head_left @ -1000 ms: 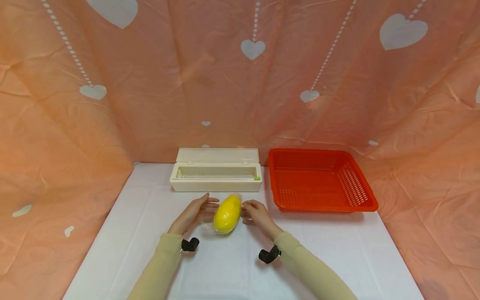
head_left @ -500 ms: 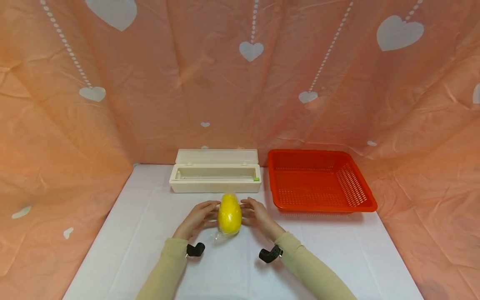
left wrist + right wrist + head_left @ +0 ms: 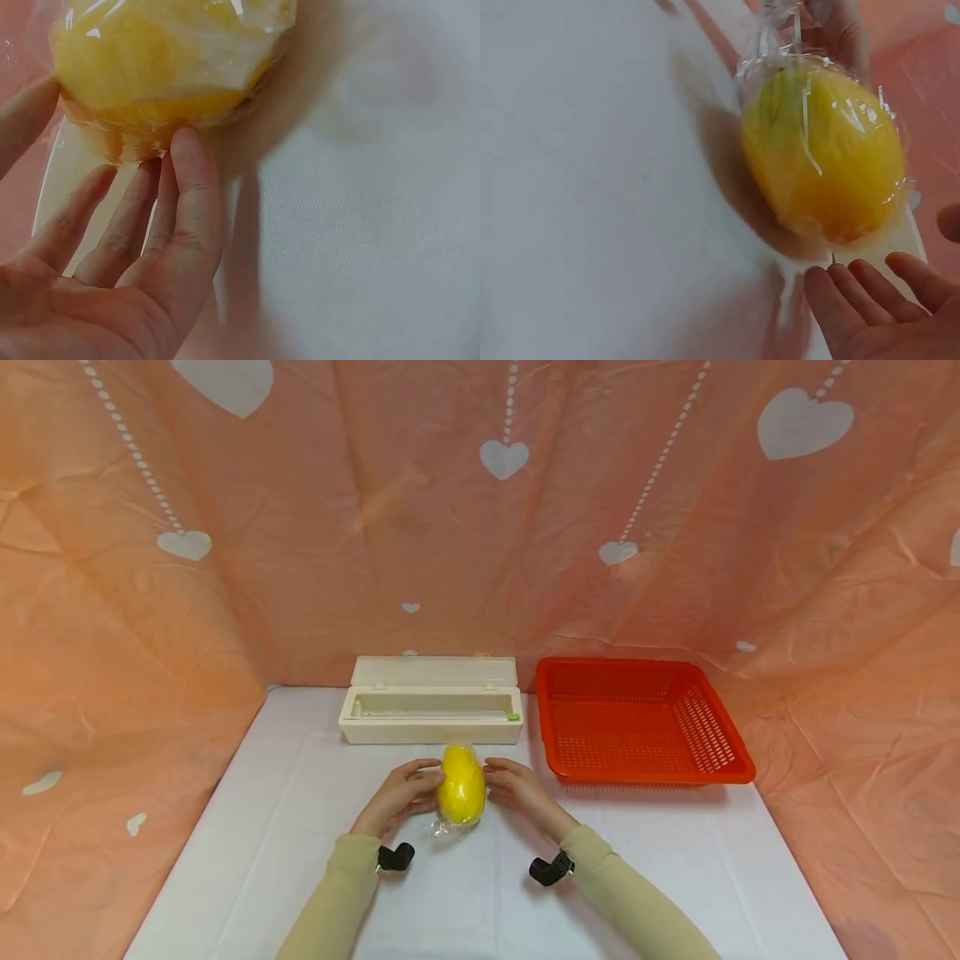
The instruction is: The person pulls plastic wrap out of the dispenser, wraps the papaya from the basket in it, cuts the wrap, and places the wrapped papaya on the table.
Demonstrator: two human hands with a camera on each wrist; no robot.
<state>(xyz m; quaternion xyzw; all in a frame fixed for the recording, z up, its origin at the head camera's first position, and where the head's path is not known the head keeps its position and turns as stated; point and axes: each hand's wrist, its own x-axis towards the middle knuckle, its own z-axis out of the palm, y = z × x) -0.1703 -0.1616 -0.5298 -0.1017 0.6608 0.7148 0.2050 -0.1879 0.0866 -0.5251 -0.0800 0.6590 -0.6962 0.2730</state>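
Note:
A yellow mango (image 3: 461, 785) wrapped in clear plastic film is between my two hands, its shadow falling on the white cloth. My left hand (image 3: 401, 797) holds it from the left side. In the left wrist view the thumb lies at one side of the wrapped mango (image 3: 150, 67) and the fingertips (image 3: 187, 142) press its underside. My right hand (image 3: 521, 789) is at the right of the mango, fingers extended. The right wrist view has those fingertips (image 3: 817, 277) just under the mango (image 3: 825, 150), with bunched film at its near end.
Behind the hands stands a white cling film dispenser box (image 3: 431, 732), lid raised, a green slider (image 3: 513, 717) at its right end. A red plastic basket (image 3: 645, 777) sits at the back right. An orange curtain (image 3: 450, 568) with hearts hangs behind the table.
The mango has turned from a slanted position to nearly straight and shifted slightly right. My left hand has moved right with it and now holds it; my right hand has drawn slightly away.

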